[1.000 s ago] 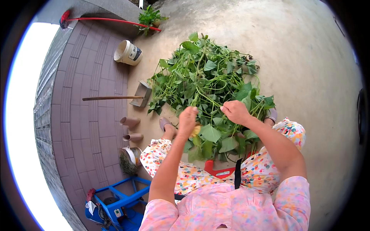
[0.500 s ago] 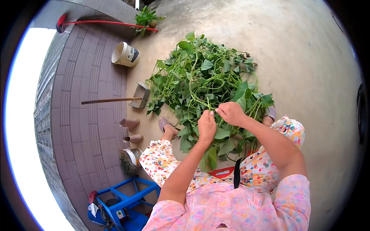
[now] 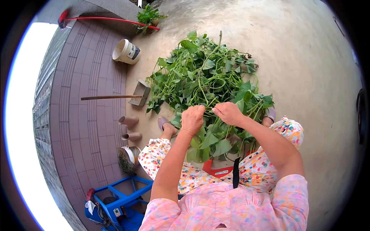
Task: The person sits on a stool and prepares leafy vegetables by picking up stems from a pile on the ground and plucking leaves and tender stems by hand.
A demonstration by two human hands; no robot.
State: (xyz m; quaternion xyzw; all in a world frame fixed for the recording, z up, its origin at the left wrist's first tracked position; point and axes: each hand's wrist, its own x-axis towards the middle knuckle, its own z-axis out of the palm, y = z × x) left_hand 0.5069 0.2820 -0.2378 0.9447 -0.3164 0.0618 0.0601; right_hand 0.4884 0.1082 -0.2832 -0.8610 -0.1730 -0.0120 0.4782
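Note:
A large heap of green leafy vines [image 3: 181, 84] lies on the ground in front of me and between my feet. My left hand [image 3: 193, 119] is closed around a green vine stem at the near side of the heap. Close to its right, my right hand [image 3: 229, 113] pinches with thumb and fingers at the same stem; the part between the hands is short and partly hidden. One long, thicker vine [image 3: 208, 57] runs up across the heap from near my hands. Broad leaves [image 3: 210, 140] hang below the hands.
A white bucket [image 3: 126, 52], a dustpan [image 3: 139, 92] with a wooden handle and a pair of boots [image 3: 129, 121] stand along the tiled wall at left. Below are a tipped bucket [image 3: 131, 154] and a blue stool frame [image 3: 121, 196]. A red-handled broom [image 3: 111, 18] leans at the top left.
My left hand has moved left and turned, back of the hand up, widening the gap to my right hand. The long vine has swung, its tip now reaching past the heap's far edge.

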